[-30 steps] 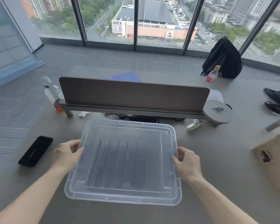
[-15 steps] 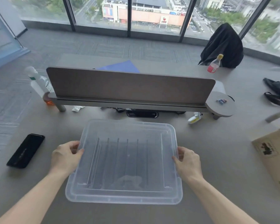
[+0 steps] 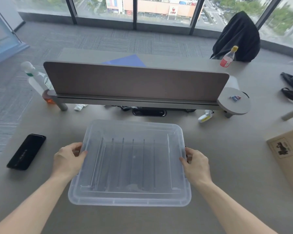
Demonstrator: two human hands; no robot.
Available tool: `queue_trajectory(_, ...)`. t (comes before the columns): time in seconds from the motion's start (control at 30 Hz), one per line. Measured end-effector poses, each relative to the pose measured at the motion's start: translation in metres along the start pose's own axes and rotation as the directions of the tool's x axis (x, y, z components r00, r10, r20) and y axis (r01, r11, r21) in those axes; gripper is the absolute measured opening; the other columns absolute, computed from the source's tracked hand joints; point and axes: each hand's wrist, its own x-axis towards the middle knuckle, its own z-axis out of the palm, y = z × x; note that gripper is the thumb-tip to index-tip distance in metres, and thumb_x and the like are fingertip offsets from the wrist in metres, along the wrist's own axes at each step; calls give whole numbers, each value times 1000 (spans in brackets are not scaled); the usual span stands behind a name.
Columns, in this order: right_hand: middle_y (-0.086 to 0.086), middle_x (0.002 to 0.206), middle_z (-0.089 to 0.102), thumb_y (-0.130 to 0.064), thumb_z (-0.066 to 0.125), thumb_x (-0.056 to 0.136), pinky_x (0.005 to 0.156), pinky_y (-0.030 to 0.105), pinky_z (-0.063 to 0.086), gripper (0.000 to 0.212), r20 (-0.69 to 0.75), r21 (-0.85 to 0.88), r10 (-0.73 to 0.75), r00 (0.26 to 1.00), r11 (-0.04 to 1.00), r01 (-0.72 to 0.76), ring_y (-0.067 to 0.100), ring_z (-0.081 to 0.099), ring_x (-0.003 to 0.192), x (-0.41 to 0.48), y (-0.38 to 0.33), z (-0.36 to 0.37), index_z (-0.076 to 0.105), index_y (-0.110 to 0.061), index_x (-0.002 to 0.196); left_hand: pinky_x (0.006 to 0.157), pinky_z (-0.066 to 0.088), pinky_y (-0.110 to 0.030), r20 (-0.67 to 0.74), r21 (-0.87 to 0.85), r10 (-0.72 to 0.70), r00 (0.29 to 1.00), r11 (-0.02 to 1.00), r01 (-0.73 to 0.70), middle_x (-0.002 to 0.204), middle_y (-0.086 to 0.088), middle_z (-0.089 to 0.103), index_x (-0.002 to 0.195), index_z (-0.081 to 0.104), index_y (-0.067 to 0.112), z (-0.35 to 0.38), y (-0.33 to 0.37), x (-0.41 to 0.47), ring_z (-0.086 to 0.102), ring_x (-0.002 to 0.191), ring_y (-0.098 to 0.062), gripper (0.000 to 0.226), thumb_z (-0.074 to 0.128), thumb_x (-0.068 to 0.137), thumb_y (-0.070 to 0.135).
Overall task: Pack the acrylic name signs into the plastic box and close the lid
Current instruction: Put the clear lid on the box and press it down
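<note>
Indoors, both hands, left hand [image 3: 69,159] and right hand [image 3: 197,164], grip opposite sides of a lidded translucent plastic box [image 3: 130,166] on a grey desk [image 3: 227,166]; beyond it stand a brown divider panel [image 3: 135,81] and tall windows [image 3: 164,9].

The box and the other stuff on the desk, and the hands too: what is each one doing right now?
Plastic box: lid on, thin upright signs visible inside.
Lid: lying flat on top of the box.
Left hand: gripping the lid's left edge.
Right hand: gripping the lid's right edge.
Black phone: lying flat, screen dark.
Red-labelled bottle: upright, capped.
</note>
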Motion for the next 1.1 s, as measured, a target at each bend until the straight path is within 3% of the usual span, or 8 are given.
queue_trajectory(0.3, -4, 93, 64, -18, 68, 88, 84, 38, 55, 19, -2, 23, -20, 1000, 1000, 20, 15, 64, 85, 1, 2, 3, 73, -24, 106, 86, 50, -38, -14, -16, 13, 1000, 1000, -13, 106, -11, 78, 118, 75, 10, 8, -5, 2, 64, 88, -23, 28, 71, 91, 14)
queue_trajectory(0.4, -1, 120, 58, -21, 62, 93, 93, 31, 48, 39, 16, -4, -18, 1000, 1000, 18, 19, 58, 107, 0, 7, 7, 60, -20, 133, 91, 48, -40, -8, -3, 38, 999, 999, -38, 115, -15, 73, 123, 71, 7, 10, -6, 3, 67, 100, -31, 32, 70, 91, 12)
queue_trajectory(0.5, -3, 155, 32, -25, 58, 96, 116, 33, 32, 68, 19, -162, -176, 984, 971, 176, 18, 31, 142, -9, 14, 13, 27, -16, 156, 108, 42, -44, 10, 86, 178, 984, 980, -179, 141, -15, 52, 143, 52, 11, 17, 0, -8, 51, 130, -35, 54, 69, 93, 21)
queue_trajectory(0.63, 3, 163, 25, -20, 47, 100, 122, 36, 12, 63, 145, -478, -485, 862, 728, 491, 18, 20, 152, -16, 30, 34, 22, -12, 157, 125, 18, -41, 185, 304, 438, 880, 826, -475, 169, -3, 20, 161, 23, 32, 33, 10, -19, 18, 156, -26, 72, 53, 98, 48)
queue_trajectory(0.8, 0, 165, 20, -26, 28, 101, 119, 41, 12, 58, 230, -562, -479, 847, 646, 517, 17, 15, 153, -14, 39, 39, 22, -12, 157, 128, 4, -37, 381, 335, 474, 794, 729, -597, 173, 9, 0, 162, 4, 45, 54, 7, -20, -5, 160, -16, 69, 16, 97, 65)
queue_trajectory(0.9, -3, 166, 13, -29, 28, 101, 121, 42, 7, 59, 265, -547, -454, 850, 656, 521, 16, 10, 154, -15, 36, 35, 15, -18, 158, 127, 3, -35, 394, 339, 476, 786, 720, -606, 173, 9, 2, 162, 6, 45, 48, 8, -16, -3, 160, -15, 70, 17, 96, 67)
queue_trajectory(1.0, -5, 167, 0, -37, 40, 101, 125, 38, 1, 68, 185, -387, -333, 925, 840, 380, 15, -2, 154, -15, 29, 26, 7, -25, 159, 126, 11, -41, 199, 301, 401, 894, 843, -445, 172, 1, 12, 161, 17, 37, 33, 1, -9, 7, 159, -22, 74, 40, 96, 64)
queue_trajectory(1.1, 0, 167, 8, -51, 61, 89, 124, 40, 14, 96, 168, -21, 50, 984, 999, -47, 18, 7, 153, -2, 31, 18, 4, -18, 159, 125, 19, -49, 124, -59, -45, 991, 997, 53, 170, -11, 17, 163, 15, 22, 17, -12, 2, 14, 158, -29, 92, 64, 92, 53)
